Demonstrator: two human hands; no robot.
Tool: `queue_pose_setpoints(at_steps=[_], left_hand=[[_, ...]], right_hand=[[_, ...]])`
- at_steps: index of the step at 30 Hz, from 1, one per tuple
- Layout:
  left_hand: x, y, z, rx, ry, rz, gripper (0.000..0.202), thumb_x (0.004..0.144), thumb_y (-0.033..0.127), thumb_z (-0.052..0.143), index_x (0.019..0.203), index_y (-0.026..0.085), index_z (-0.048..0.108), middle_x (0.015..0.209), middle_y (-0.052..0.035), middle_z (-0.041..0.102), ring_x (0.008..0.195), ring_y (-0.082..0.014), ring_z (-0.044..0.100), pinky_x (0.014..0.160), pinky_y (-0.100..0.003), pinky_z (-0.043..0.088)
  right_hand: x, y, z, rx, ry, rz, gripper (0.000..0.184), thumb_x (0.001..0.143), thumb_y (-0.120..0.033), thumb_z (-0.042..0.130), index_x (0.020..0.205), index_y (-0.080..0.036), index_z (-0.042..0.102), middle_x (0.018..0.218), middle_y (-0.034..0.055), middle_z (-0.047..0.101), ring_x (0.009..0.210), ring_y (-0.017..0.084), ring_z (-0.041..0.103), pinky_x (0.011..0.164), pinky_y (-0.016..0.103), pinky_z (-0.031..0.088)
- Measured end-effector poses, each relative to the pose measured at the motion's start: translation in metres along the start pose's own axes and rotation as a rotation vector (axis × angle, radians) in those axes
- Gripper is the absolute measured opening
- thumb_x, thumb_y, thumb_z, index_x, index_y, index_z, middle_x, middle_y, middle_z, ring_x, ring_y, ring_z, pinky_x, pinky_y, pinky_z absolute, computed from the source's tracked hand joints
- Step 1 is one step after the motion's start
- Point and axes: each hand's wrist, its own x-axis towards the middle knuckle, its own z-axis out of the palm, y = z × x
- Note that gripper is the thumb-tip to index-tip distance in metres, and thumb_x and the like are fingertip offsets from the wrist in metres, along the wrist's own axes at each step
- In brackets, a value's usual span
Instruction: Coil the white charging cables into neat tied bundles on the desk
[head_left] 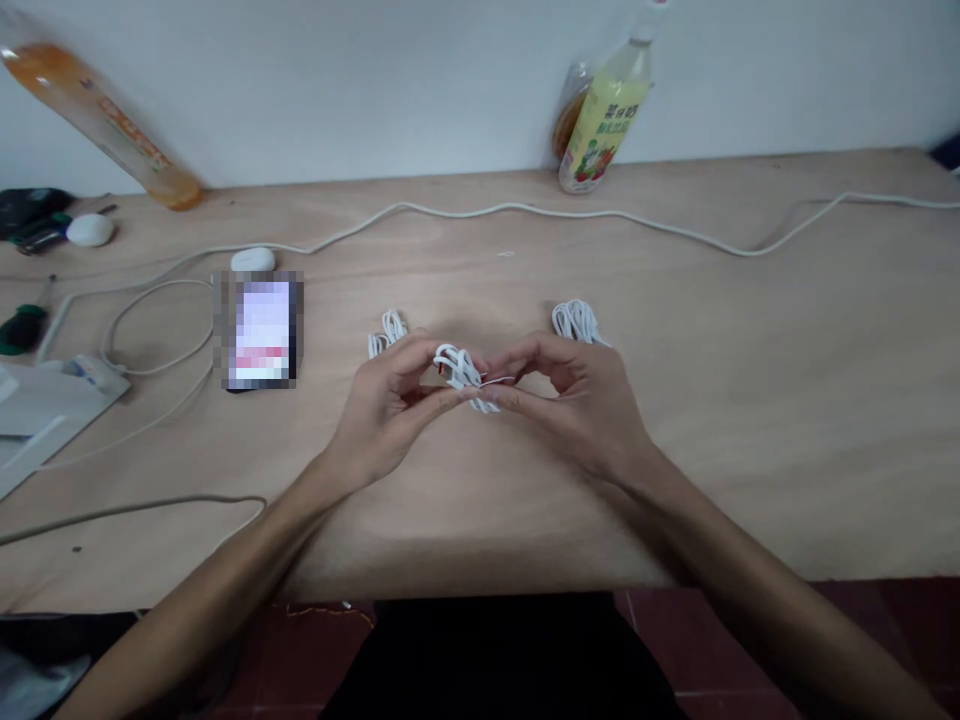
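Observation:
Over the middle of the wooden table [750, 420], my left hand [386, 405] and my right hand [574, 400] meet, fingers curled. Between them they pinch a small bundle of coiled white cable [459, 368] with a thin tie sticking out toward the right hand. A second coiled white cable [388, 330] lies on the table just behind my left hand. A third coil [576, 320] lies just behind my right hand.
A phone [260, 332] lies left of my hands with a small white case [253, 259] behind it. A long white cord [525, 210] runs across the back. Bottles stand at the wall [604, 115] and lean at far left [97, 115]. Tools and papers sit at the left edge.

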Motion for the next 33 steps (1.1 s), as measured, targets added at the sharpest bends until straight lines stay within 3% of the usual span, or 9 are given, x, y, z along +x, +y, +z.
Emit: queue_pose_setpoints(at_steps=[6, 10, 17, 23, 28, 33], left_hand=[[0.002, 0.005, 0.000, -0.006, -0.002, -0.023, 0.026, 0.089, 0.046, 0.090, 0.095, 0.022, 0.081, 0.096, -0.0059, 0.080, 0.087, -0.0211, 0.078, 0.079, -0.032, 0.068], [0.005, 0.007, 0.001, -0.066, -0.026, -0.050, 0.027, 0.089, 0.048, 0.090, 0.096, 0.022, 0.082, 0.096, -0.0064, 0.083, 0.092, -0.0242, 0.080, 0.083, -0.036, 0.069], [0.007, 0.003, 0.001, -0.144, -0.040, -0.083, 0.026, 0.089, 0.042, 0.091, 0.102, 0.021, 0.082, 0.097, -0.0059, 0.083, 0.097, -0.0249, 0.081, 0.089, -0.037, 0.069], [0.009, -0.001, -0.001, -0.188, -0.067, -0.113, 0.024, 0.090, 0.037, 0.090, 0.106, 0.022, 0.082, 0.098, -0.0057, 0.085, 0.097, -0.0242, 0.082, 0.089, -0.036, 0.070], [0.010, 0.000, -0.001, -0.216, -0.187, -0.171, 0.020, 0.093, 0.034, 0.085, 0.109, 0.022, 0.082, 0.104, -0.0067, 0.086, 0.098, -0.0262, 0.084, 0.091, -0.042, 0.071], [0.009, 0.006, 0.001, -0.181, -0.243, -0.178, 0.020, 0.094, 0.032, 0.084, 0.112, 0.023, 0.084, 0.108, -0.0080, 0.086, 0.100, -0.0271, 0.083, 0.092, -0.044, 0.070]], right_hand=[[0.005, -0.008, -0.005, 0.078, -0.089, 0.054, 0.026, 0.087, -0.047, 0.092, 0.090, -0.023, 0.082, 0.086, 0.0014, 0.082, 0.080, 0.018, 0.074, 0.075, 0.033, 0.060], [0.007, -0.011, -0.007, 0.140, -0.139, 0.086, 0.028, 0.087, -0.049, 0.090, 0.092, -0.023, 0.083, 0.086, 0.0014, 0.082, 0.080, 0.018, 0.074, 0.075, 0.033, 0.061], [0.006, -0.009, -0.004, 0.109, -0.115, 0.105, 0.019, 0.091, -0.040, 0.087, 0.094, -0.022, 0.082, 0.088, 0.0021, 0.082, 0.080, 0.017, 0.074, 0.073, 0.032, 0.060], [0.004, -0.009, -0.002, 0.039, -0.041, 0.001, 0.007, 0.095, -0.030, 0.082, 0.098, -0.024, 0.081, 0.089, 0.0000, 0.080, 0.081, 0.017, 0.073, 0.074, 0.031, 0.059], [0.002, -0.013, -0.001, -0.198, 0.087, -0.187, 0.004, 0.099, -0.025, 0.077, 0.096, -0.026, 0.080, 0.090, 0.0000, 0.079, 0.082, 0.018, 0.071, 0.079, 0.035, 0.059], [0.002, -0.010, -0.002, -0.309, 0.065, -0.239, 0.008, 0.099, -0.023, 0.076, 0.096, -0.027, 0.081, 0.087, -0.0006, 0.076, 0.080, 0.018, 0.068, 0.077, 0.035, 0.058]])
